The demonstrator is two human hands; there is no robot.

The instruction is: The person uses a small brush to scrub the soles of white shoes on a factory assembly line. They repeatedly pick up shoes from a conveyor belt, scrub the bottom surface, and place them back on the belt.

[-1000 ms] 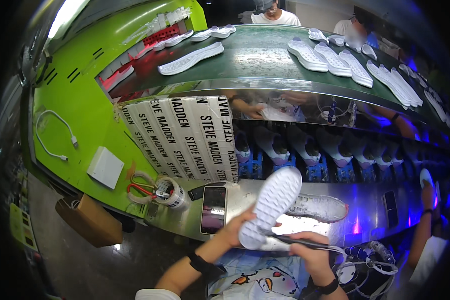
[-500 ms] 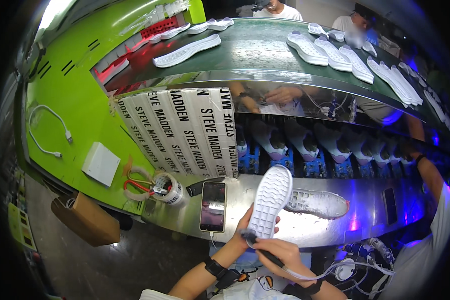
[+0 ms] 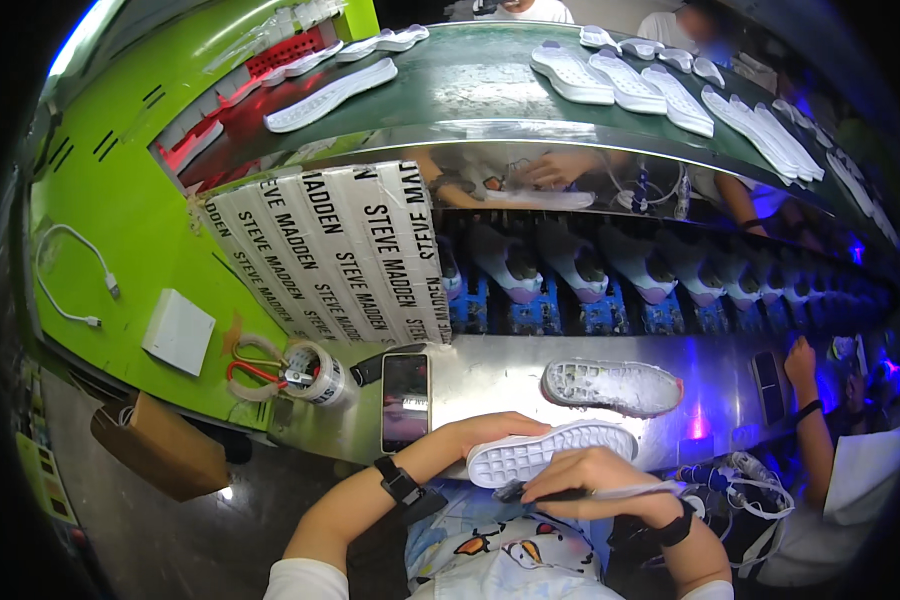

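A phone (image 3: pixel 405 400) lies just left of the left hand (image 3: pixel 490 432), whose fingers are hidden behind the white sole (image 3: pixel 550 453) it grips, tread facing up. The right hand (image 3: pixel 595 478), touching the sole's near edge, is closed around a thin brush (image 3: pixel 580 493); its tip is hard to make out. A second sole (image 3: pixel 612 386) lies beyond.

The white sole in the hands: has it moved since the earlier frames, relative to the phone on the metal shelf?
Yes. The white sole stood tilted up, toe high above the phone; now it lies lower and flatter, nearly level with the phone's bottom edge, held by both hands.
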